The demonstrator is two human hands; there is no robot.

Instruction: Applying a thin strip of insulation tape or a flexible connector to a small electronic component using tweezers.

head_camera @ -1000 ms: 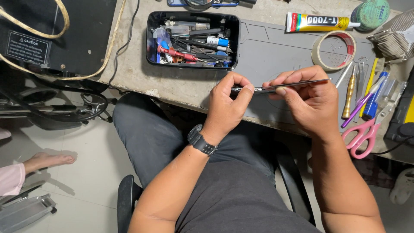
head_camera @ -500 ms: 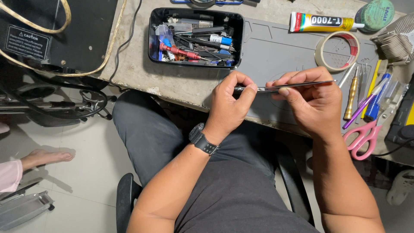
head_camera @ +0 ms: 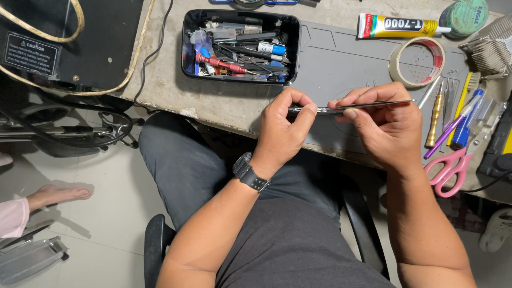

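Both hands meet over the desk edge: our left hand (head_camera: pixel 282 128) pinches the tip end of a slim silver metal tweezer (head_camera: pixel 352 107), and our right hand (head_camera: pixel 386 128) grips its shaft, fingers closed around it. Since half a second ago, little has shifted; the tool sits level as before, just above the grey work mat (head_camera: pixel 341 58). So the handling carries on unchanged. Room is tight to the right, with pink-handled scissors (head_camera: pixel 447 170) and a brass-coloured screwdriver (head_camera: pixel 434 114) near. A black plastic parts tray (head_camera: pixel 240 45) sits well apart, beyond the left hand.
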